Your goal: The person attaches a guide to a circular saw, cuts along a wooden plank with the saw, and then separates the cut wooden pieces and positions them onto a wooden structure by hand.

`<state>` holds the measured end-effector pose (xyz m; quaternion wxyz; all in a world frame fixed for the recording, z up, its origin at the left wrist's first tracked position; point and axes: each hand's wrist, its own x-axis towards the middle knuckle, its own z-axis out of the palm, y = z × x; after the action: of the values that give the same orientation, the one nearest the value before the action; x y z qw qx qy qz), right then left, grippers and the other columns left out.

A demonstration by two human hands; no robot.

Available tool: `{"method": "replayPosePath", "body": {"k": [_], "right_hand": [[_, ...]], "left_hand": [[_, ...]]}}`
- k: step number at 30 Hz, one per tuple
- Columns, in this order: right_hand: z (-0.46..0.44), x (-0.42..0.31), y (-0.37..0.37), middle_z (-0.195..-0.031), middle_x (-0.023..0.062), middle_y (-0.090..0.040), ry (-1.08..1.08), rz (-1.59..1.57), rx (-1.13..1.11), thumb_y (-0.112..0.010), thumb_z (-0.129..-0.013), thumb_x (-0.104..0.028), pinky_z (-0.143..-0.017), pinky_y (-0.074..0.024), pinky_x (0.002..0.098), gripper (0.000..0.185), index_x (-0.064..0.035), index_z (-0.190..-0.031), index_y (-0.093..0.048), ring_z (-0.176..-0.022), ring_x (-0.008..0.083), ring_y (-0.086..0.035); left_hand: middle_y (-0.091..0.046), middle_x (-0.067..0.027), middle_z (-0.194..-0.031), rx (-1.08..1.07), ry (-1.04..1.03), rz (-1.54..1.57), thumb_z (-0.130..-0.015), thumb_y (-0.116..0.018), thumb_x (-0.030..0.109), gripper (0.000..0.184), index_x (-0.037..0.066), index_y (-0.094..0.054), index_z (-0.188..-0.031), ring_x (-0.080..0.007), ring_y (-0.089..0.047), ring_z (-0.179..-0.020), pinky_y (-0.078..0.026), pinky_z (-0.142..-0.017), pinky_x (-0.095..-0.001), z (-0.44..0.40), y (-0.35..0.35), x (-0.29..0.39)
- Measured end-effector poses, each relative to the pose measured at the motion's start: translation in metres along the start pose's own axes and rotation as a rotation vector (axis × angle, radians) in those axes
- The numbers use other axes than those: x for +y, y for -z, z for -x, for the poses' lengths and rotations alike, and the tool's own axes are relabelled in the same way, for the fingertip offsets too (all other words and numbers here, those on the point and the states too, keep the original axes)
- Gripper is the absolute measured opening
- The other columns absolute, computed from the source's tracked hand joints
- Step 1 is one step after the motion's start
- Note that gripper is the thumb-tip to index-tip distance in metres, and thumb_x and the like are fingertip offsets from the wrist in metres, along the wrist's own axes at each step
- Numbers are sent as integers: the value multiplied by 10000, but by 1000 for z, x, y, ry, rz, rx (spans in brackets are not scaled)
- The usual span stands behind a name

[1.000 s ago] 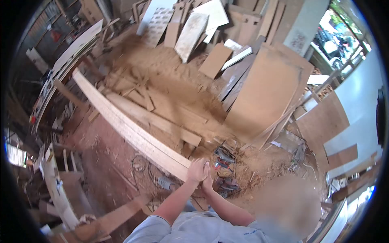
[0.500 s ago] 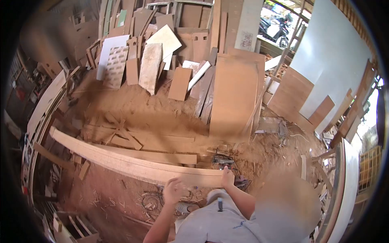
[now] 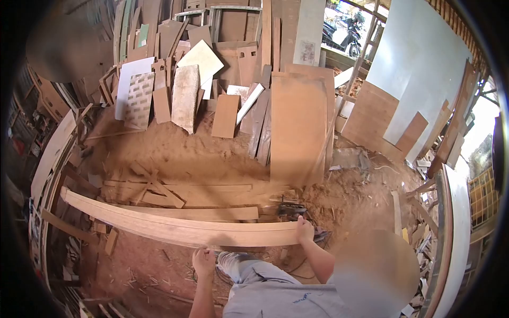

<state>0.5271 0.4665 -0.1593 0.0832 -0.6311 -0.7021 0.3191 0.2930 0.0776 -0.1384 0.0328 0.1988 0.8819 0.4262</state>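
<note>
A long pale wooden plank lies across the view, from the far left to my right hand. Around its right end my right hand is closed, with the thumb on top. My left hand is just below the plank's near edge, its fingers curled; whether it touches the wood or holds anything I cannot make out. Behind the plank's right end a dark power tool rests on the ground. A second, shorter board lies behind the long plank.
Wood offcuts lie on the sawdust-covered ground. Large panels lean at the back. A stack of boards stands at the left, a long panel edge at the right. A motorcycle shows outside.
The hands, together at the plank's right end a second ago, are now apart; my left hand has moved left and down. The view has turned, and the plank lies more level across it.
</note>
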Motion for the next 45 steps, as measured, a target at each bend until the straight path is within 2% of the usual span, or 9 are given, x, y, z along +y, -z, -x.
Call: {"method": "replayPosePath", "body": {"k": [6,9,12,21,28,30,36,38,45], "right_hand": [[-5,-1,-9,-1107,275,-782,-33,40,119,-440,-1106,-573,-1033,-529,519,690,10,-1078,-807,-1117,467,-729],[7,-21,-3,-1093,271,-782,-72,83,200,-476,-1089,-583,-995,-548,558,660,-15,-1018,-805,-1105,472,-733],[5,-26,-8,-1055,300,-769,-55,247,305,-493,-1097,-546,-947,-564,570,618,-18,-1040,-810,-1050,507,-735],[-13,-59,-32,-978,218,-772,-80,330,615,-496,-1119,-530,-864,-559,553,585,-32,-930,-737,-965,451,-730],[19,-54,-58,-1127,224,-753,-143,336,618,-476,-1115,-562,-1004,-538,545,570,-51,-1077,-725,-1082,417,-718],[20,-53,-59,-1386,227,-684,-373,322,438,-486,-1102,-590,-1182,-435,521,624,-55,-1370,-663,-1364,387,-602],[83,-89,-116,-1789,268,-235,-403,366,583,-490,-1083,-644,-1351,-68,620,877,-132,-1755,-255,-1679,450,-142],[119,-104,-142,-1813,261,-158,-407,273,545,-498,-1082,-637,-1348,-27,640,873,-133,-1754,-262,-1693,444,-68],[195,-176,-224,-1804,273,-173,-463,194,559,-606,-1033,-619,-1332,-54,687,897,-143,-1735,-313,-1688,468,-74]], "left_hand": [[-557,-235,-1558,-307,-278,-214,-818,-892,337,735,20,-628,-1427,-445,-504,-1446,-379,-1247,-570,-60,22,-16],[-385,-245,-1710,-505,-434,-407,-792,-915,448,1089,26,-400,-1654,-440,-344,-1598,-245,-1337,-569,-94,41,6],[-307,-231,-1767,-669,-542,-476,-813,-892,529,1179,64,-300,-1721,-412,-250,-1660,-160,-1362,-596,-129,45,-6],[-332,-225,-1763,-707,-802,-445,-943,-751,544,1025,92,-285,-1737,-419,-273,-1651,-149,-1334,-671,-178,19,-76],[-293,-265,-1774,-778,-943,-373,-981,-698,511,933,58,-335,-1711,-481,-192,-1668,-106,-1328,-697,-179,20,-115],[-241,-283,-1787,-866,-937,-376,-956,-724,547,995,41,-319,-1712,-488,-119,-1683,-72,-1338,-683,-180,24,-122],[-301,-338,-1720,-902,-819,-285,-703,-867,753,1374,-16,-292,-1686,-517,-193,-1641,-143,-1333,-643,-277,105,-148],[-393,-298,-1677,-886,-785,-309,-572,-903,832,1538,-35,-275,-1676,-488,-340,-1577,-226,-1300,-638,-306,130,-191],[-716,-233,-1366,-1377,-385,-543,-541,-947,826,1333,-55,-588,-1475,-355,-671,-1311,-519,-1109,-440,-407,165,-232]]}}
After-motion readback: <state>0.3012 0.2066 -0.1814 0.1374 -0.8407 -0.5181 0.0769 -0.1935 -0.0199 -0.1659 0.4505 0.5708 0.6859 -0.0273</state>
